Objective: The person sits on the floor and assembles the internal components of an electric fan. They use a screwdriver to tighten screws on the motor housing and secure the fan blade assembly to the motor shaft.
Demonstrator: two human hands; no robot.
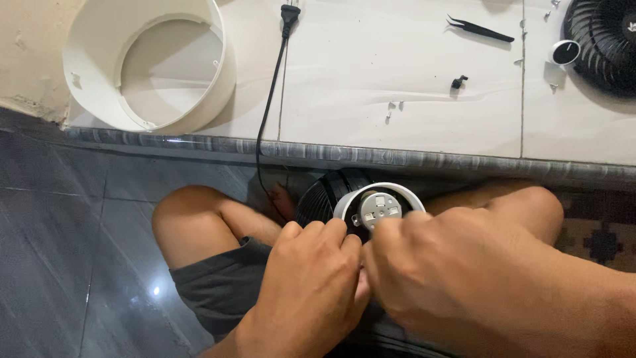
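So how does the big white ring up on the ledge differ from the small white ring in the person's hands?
The big white ring lies alone on the pale ledge, untouched; the small white ring sits in the lap, with the left hand and right hand on it. The big white ring is far wider. It is hollow and empty, while the small white ring holds a grey part. Both are white and round.

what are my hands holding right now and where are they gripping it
Both the left hand and right hand grip a black fan part with a white motor cup, at its near edge in your lap.
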